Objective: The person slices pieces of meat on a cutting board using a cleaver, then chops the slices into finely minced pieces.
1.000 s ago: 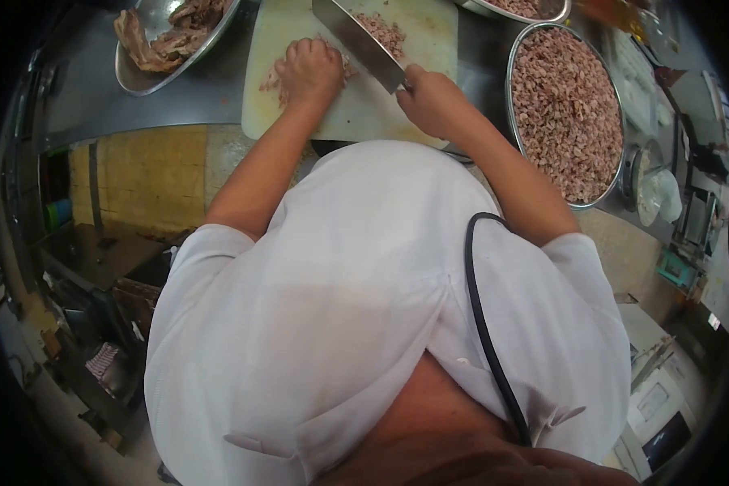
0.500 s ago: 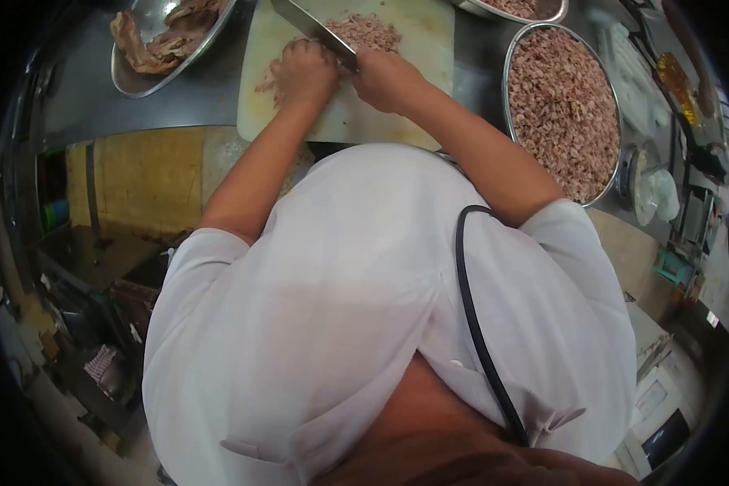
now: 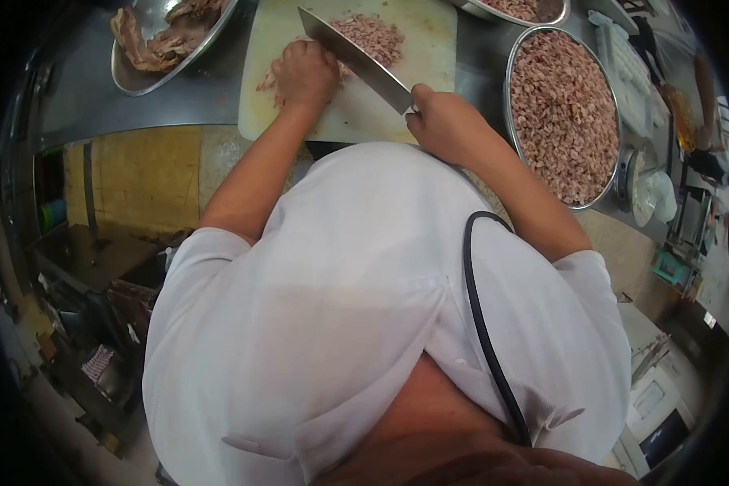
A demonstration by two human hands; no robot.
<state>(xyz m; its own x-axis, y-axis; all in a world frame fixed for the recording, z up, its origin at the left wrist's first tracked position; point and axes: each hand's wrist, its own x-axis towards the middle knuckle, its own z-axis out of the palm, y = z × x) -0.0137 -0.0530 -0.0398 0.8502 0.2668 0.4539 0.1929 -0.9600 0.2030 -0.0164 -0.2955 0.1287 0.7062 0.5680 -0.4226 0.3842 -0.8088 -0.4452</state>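
My right hand (image 3: 445, 121) is wrapped round the handle of a broad cleaver (image 3: 360, 63), whose blade slants up and left over the pale cutting board (image 3: 381, 121). My left hand (image 3: 305, 74), fingers curled, presses on meat (image 3: 270, 81) at the left part of the board, beside the blade. The meat under its fingers is mostly hidden. Chopped meat (image 3: 373, 36) lies in a loose heap behind the blade, near the top of the board.
An oval metal tray (image 3: 508, 105) heaped with chopped meat stands to the right. At the upper left, a metal bowl (image 3: 134, 83) holds larger meat pieces. Another metal container (image 3: 560, 14) with chopped meat is at the top. A person's arm (image 3: 705, 81) shows at the far right.
The cleaver and my right hand first moved left towards my left hand, then back right and down. My left hand has stayed nearly in place on the meat.
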